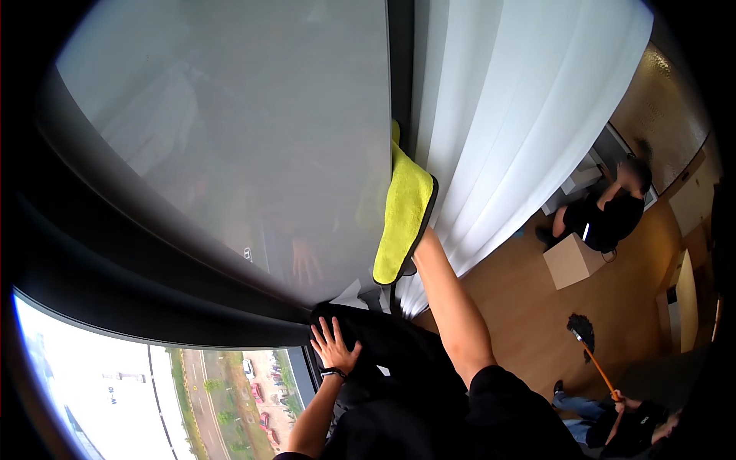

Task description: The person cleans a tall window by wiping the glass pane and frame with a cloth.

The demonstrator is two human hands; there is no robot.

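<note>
A yellow microfiber cloth [406, 218] with a dark edge drapes over my right hand [414, 257], which hides its fingers. The cloth lies along the edge of a large smooth grey panel [261, 115], beside its dark frame [401, 77]. Lower down, my left hand [332, 349] rests with spread fingers on black fabric [399, 337], seemingly over my bent leg. A dark wristband [333, 372] circles that wrist. Faint reflections, one like a hand, show on the panel.
A white curtain [506, 115] hangs right of the frame. Lower left, a window [222, 399] shows a road and parked cars. On the wooden floor [514, 330], one person [613, 207] sits near a cardboard box [571, 261]; another holds an orange-handled brush or mop [602, 368].
</note>
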